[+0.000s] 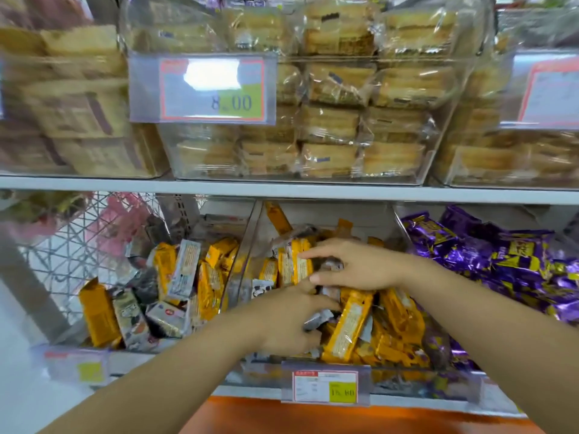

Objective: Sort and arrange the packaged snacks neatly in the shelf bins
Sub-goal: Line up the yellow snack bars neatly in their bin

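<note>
Both my hands reach into the middle clear bin [407,382] on the lower shelf, which is heaped with yellow snack packs [346,327] and a few grey ones. My left hand [289,321] curls its fingers round a grey-silver pack [316,319] low in the heap. My right hand [354,266] lies just above it, fingers and thumb pinching a dark grey pack [332,265] beside an upright yellow pack [293,266]. The bin to the left [247,233] holds a loose mix of yellow and grey packs [185,272].
A bin of purple packs [507,261] stands at the right. The shelf above carries clear bins of wrapped pastries [332,126] with a price tag [210,89]. A wire rack [81,245] stands at the left. A price label [326,386] hangs on the middle bin's front.
</note>
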Demonstrator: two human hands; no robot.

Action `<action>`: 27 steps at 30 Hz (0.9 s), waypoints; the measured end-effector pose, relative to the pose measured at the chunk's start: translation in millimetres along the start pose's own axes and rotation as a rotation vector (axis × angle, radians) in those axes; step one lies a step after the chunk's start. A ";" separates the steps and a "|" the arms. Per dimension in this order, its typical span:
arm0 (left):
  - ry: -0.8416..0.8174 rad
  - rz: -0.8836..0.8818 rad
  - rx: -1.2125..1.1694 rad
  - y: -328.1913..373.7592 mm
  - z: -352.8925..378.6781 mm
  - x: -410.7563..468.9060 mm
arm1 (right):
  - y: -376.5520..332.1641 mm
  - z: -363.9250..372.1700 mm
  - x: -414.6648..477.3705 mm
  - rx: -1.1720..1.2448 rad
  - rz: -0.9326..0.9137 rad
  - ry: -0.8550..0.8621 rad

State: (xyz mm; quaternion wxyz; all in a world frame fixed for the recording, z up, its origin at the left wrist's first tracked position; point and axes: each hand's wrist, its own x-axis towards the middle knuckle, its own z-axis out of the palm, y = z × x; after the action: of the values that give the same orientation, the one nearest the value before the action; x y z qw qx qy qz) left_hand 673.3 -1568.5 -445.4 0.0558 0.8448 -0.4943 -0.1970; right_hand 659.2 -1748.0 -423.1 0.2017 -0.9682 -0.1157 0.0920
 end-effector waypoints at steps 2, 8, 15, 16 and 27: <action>-0.001 0.014 0.077 0.6 -2.1 -8.6 | 4.2 -0.9 0.4 -0.077 0.031 -0.044; 0.117 -0.096 0.544 -15.4 -26.0 -21.1 | 11.6 -3.2 -5.3 -0.389 0.186 -0.139; 0.199 -0.282 0.483 -31.0 -31.6 -22.2 | 12.0 14.1 1.7 -0.482 0.142 -0.023; 0.226 -0.281 0.477 -30.1 -31.7 -20.1 | 13.6 13.8 3.2 -0.474 0.126 0.029; 0.123 -0.172 0.424 -25.7 -44.2 41.2 | 37.0 -12.4 -6.9 -0.266 0.202 0.395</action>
State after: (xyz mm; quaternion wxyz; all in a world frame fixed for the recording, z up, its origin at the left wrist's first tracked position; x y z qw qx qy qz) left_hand 729.3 -1595.2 -423.8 -0.1098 0.8870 -0.4466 -0.0412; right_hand 662.3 -1787.4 -426.2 0.0811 -0.9921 0.0120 -0.0952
